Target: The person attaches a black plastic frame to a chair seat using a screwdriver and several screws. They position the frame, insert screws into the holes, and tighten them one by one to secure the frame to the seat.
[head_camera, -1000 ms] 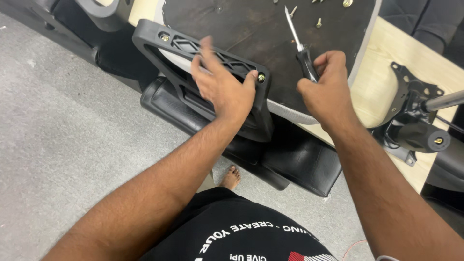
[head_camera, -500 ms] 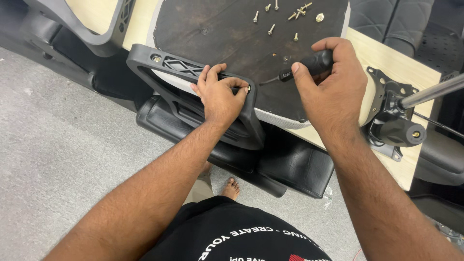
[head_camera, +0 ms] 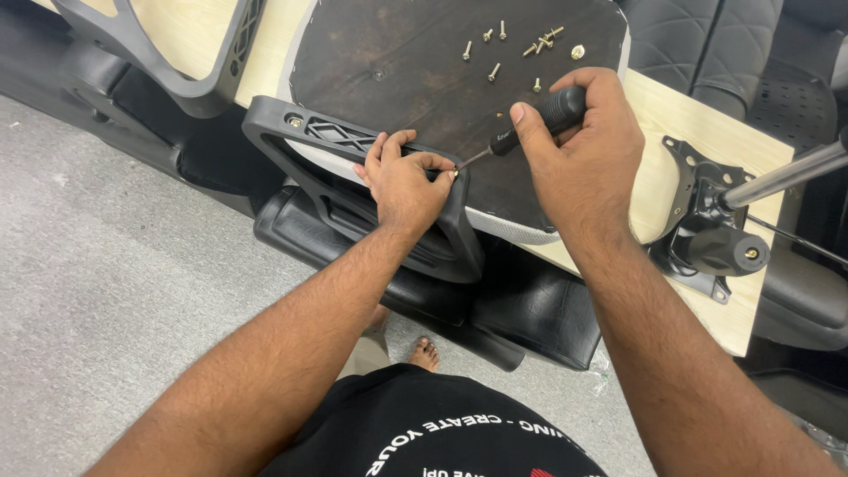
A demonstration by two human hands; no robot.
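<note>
With the left hand (head_camera: 405, 181) pinching the black armrest bracket (head_camera: 353, 190) steady on the near edge of the upturned seat base (head_camera: 415, 79), the right hand (head_camera: 587, 146), grip closed round the screwdriver (head_camera: 530, 124), does best pressing its tip squarely into the screw.

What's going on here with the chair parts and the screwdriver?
A person is fitting a black plastic armrest onto the dark underside of a chair seat. The left hand holds the armrest against the seat edge, while the right hand grips a black-handled screwdriver whose tip meets the armrest next to the left fingers. Loose screws lie on the seat; a metal chair mechanism sits to the right.
</note>
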